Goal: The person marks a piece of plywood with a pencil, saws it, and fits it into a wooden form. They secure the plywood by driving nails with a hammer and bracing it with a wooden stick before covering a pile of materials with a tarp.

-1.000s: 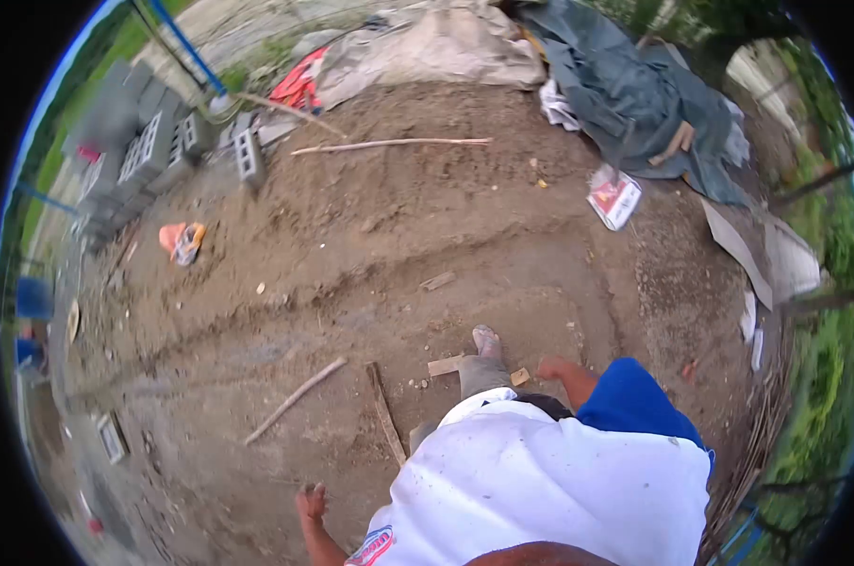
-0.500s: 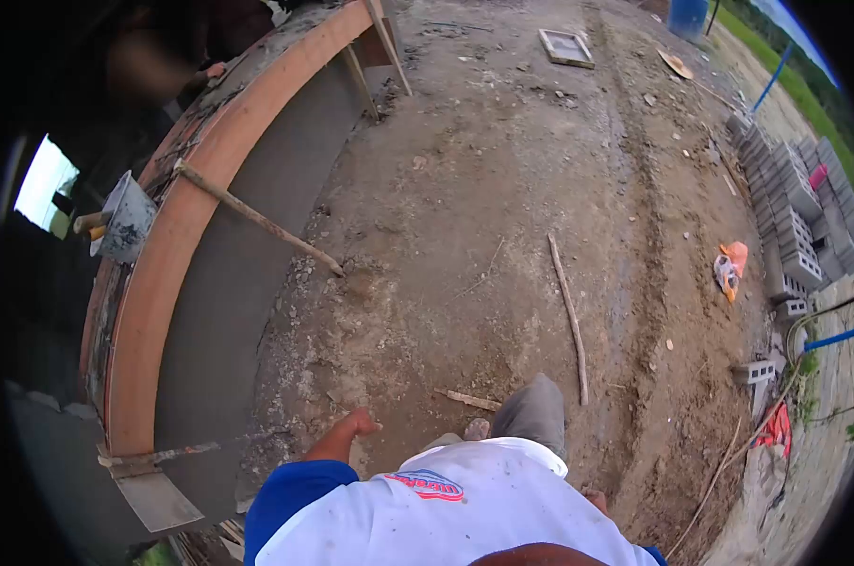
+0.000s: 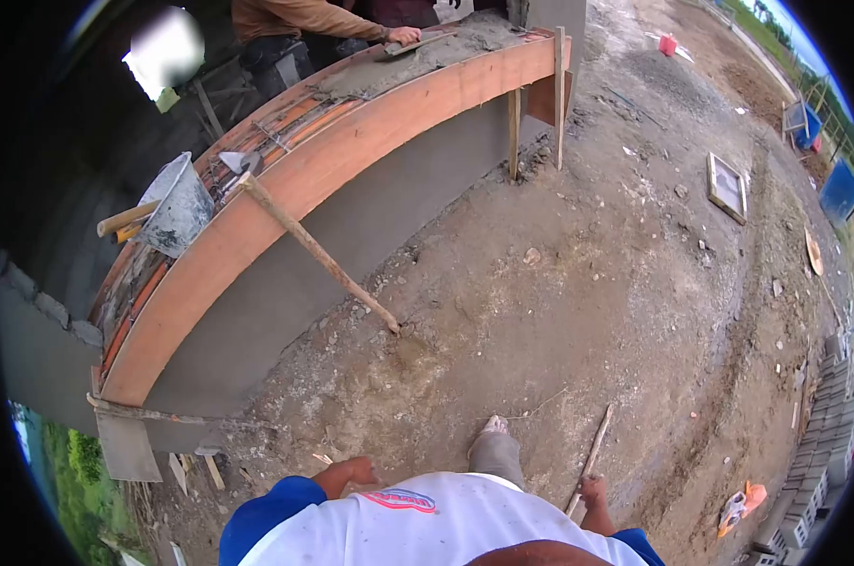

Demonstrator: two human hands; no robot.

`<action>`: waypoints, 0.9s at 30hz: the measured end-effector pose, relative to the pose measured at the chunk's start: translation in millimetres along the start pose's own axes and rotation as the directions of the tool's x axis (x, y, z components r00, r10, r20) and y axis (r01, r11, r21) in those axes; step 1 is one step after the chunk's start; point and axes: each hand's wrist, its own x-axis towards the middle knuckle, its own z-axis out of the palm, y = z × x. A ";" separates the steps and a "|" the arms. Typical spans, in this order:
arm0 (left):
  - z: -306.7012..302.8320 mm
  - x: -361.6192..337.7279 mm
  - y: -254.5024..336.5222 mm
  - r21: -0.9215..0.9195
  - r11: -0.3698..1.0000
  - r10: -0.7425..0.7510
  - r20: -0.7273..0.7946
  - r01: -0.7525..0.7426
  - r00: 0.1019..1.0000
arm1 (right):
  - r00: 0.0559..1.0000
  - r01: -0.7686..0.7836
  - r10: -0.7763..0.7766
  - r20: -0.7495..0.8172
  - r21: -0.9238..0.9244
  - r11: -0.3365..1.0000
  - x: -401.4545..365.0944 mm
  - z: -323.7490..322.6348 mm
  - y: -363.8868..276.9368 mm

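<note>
Low at my left side, my left hand (image 3: pixel 355 470) hangs with its fingers loosely bent and nothing in it. My right hand (image 3: pixel 592 491) hangs by my other side, fingers loosely curled, and overlaps a long wooden stick (image 3: pixel 597 441) on the ground. The hand hides part of that stick. Ahead to the left is a curved formwork board (image 3: pixel 257 209) along a low grey wall (image 3: pixel 337 208). A slanted wooden pole (image 3: pixel 323 255) props the board. A mortar-smeared bucket (image 3: pixel 177 209) and a trowel (image 3: pixel 241 162) rest on top of the formwork.
Another person's hand (image 3: pixel 403 36) holds a flat float (image 3: pixel 417 44) on the wet mortar. Upright wooden props (image 3: pixel 560 104) stand at the board's far end. A wooden frame (image 3: pixel 727 189) lies on the dirt; concrete blocks (image 3: pixel 828 443) are stacked at right.
My view has swung left and I have moved forward, bringing the formwork and the other person into fuller view. My right hand has come into sight over the stick.
</note>
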 end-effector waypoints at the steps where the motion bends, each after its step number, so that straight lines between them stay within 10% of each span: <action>1: -51.2 -20.7 15.6 -0.049 0.997 -0.054 0.024 0.056 0.998 | 0.989 0.145 -0.144 0.018 -0.153 0.978 18.9 -4.2 -43.7; 3: -120.1 -44.8 37.3 -0.279 0.959 -0.072 -0.397 -0.046 0.915 | 0.941 0.337 -0.337 0.039 -0.211 0.917 57.9 -3.0 -126.3; 5: -169.5 -46.8 50.5 -0.685 0.724 -0.326 -0.443 -0.081 0.835 | 0.908 0.419 -0.416 0.053 -0.123 0.900 97.5 2.3 -183.1; 13: -218.8 -9.0 76.7 -0.579 0.815 -0.297 -0.400 0.012 0.867 | 0.921 0.223 -0.205 0.332 -0.014 0.975 136.5 7.8 -346.7; 20: -260.3 15.1 42.5 -0.656 0.727 -0.337 -0.083 0.204 0.938 | 0.908 0.187 -0.014 0.419 -0.375 0.908 132.8 8.2 -383.3; 24: -314.5 48.8 -31.8 -0.574 0.779 -0.463 -0.254 0.253 0.849 | 0.911 0.237 -0.049 0.410 -0.422 0.875 143.1 -3.3 -443.3; 27: -434.7 7.0 -29.2 -0.598 0.802 -0.326 -0.426 0.008 0.844 | 0.936 0.234 -0.120 0.332 -0.329 0.915 159.5 -16.4 -496.8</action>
